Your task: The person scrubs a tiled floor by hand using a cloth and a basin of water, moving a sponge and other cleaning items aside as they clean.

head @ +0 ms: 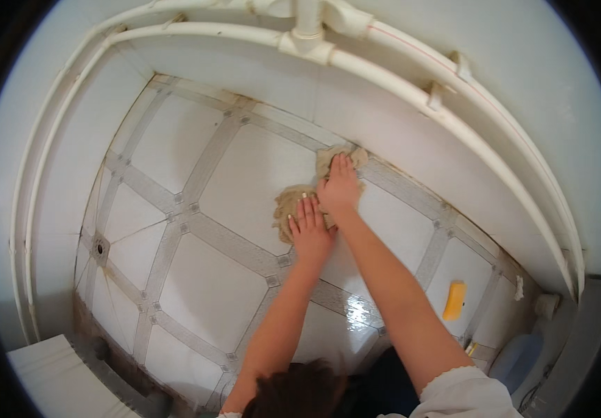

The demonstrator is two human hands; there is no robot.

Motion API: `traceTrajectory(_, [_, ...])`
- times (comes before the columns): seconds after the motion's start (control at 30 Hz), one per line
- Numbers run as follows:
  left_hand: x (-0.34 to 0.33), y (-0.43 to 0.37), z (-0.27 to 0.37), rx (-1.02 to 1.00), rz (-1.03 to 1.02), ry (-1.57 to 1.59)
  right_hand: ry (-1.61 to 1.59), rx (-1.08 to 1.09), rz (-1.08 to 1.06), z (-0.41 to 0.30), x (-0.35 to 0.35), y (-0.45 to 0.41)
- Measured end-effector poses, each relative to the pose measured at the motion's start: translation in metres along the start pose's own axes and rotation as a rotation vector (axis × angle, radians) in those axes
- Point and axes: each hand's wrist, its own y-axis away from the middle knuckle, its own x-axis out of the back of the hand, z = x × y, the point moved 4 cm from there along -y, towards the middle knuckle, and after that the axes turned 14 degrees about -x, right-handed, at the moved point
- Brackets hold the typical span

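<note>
A crumpled beige cloth (pixel 286 209) lies on the tiled floor (pixel 238 172), bunched into two patches. Whether it is one piece or two I cannot tell. My left hand (pixel 312 230) lies palm down on the nearer patch, fingers extended and slightly apart. Just beyond and to the right, my right hand (pixel 339 189) presses down on the farther patch, close to the foot of the wall. Its fingers point forward and lie close together; the palm side is hidden, so any grip on the cloth does not show. The two hands nearly touch.
White pipes (pixel 384 78) run along the walls above the floor. A floor drain (pixel 100 250) is at the left. To the right lies a yellow sponge-like block (pixel 454 300), with a blue-grey rounded object (pixel 517 360) beyond it. A white box-like surface (pixel 65 379) fills the lower left.
</note>
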Motion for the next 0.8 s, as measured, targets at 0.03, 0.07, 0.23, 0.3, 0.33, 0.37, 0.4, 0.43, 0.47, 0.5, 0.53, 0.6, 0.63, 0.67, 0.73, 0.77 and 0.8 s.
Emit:
traceTrajectory(0.03, [0.006, -0.002, 0.000, 0.011, 0.003, 0.001, 0.003, 0.010, -0.005, -0.002, -0.005, -0.007])
traceTrajectory(0.07, [0.012, -0.003, -0.005, 0.099, -0.006, -0.055, -0.041, 0.066, 0.021, -0.008, -0.009, -0.015])
traceTrajectory(0.23, [0.039, -0.008, -0.060, 0.360, 0.078, -0.174, -0.089, 0.158, 0.013, -0.086, -0.035, -0.044])
traceTrajectory(0.3, [0.047, -0.017, -0.091, 0.411, 0.172, -0.132, -0.039, 0.240, 0.060, -0.126, -0.046, -0.055])
traceTrajectory(0.33, [0.053, -0.020, -0.108, 0.433, 0.181, -0.137, -0.043, 0.263, 0.052, -0.147, -0.050, -0.058])
traceTrajectory(0.37, [0.062, -0.021, -0.126, 0.440, 0.209, -0.151, -0.091, 0.350, 0.007, -0.170, -0.053, -0.058])
traceTrajectory(0.4, [0.070, -0.015, -0.145, 0.463, 0.227, -0.169, -0.140, 0.443, -0.058, -0.194, -0.060, -0.051])
traceTrajectory(0.43, [0.075, -0.010, -0.160, 0.500, 0.221, -0.170, -0.137, 0.466, -0.087, -0.209, -0.066, -0.045])
traceTrajectory(0.47, [0.083, -0.005, -0.173, 0.487, 0.248, -0.198, -0.138, 0.539, -0.055, -0.228, -0.070, -0.036])
traceTrajectory(0.5, [0.089, 0.005, -0.185, 0.462, 0.271, -0.229, -0.145, 0.603, -0.016, -0.243, -0.078, -0.025])
traceTrajectory(0.53, [0.092, 0.019, -0.197, 0.484, 0.262, -0.235, -0.150, 0.614, -0.038, -0.255, -0.088, -0.012])
traceTrajectory(0.6, [0.104, 0.044, -0.220, 0.505, 0.280, -0.218, -0.235, 0.796, 0.014, -0.287, -0.097, 0.018])
traceTrajectory(0.63, [0.110, 0.060, -0.234, 0.515, 0.283, -0.228, -0.245, 0.805, 0.010, -0.304, -0.099, 0.036])
traceTrajectory(0.67, [0.117, 0.079, -0.248, 0.565, 0.246, -0.266, -0.278, 0.850, -0.076, -0.320, -0.103, 0.060])
traceTrajectory(0.73, [0.131, 0.115, -0.270, 0.629, 0.215, -0.307, -0.308, 0.944, -0.161, -0.349, -0.112, 0.102])
traceTrajectory(0.77, [0.139, 0.132, -0.281, 0.658, 0.213, -0.300, -0.305, 0.989, -0.158, -0.362, -0.117, 0.121])
traceTrajectory(0.8, [0.148, 0.152, -0.293, 0.692, 0.207, -0.297, -0.313, 0.998, -0.166, -0.375, -0.123, 0.142])
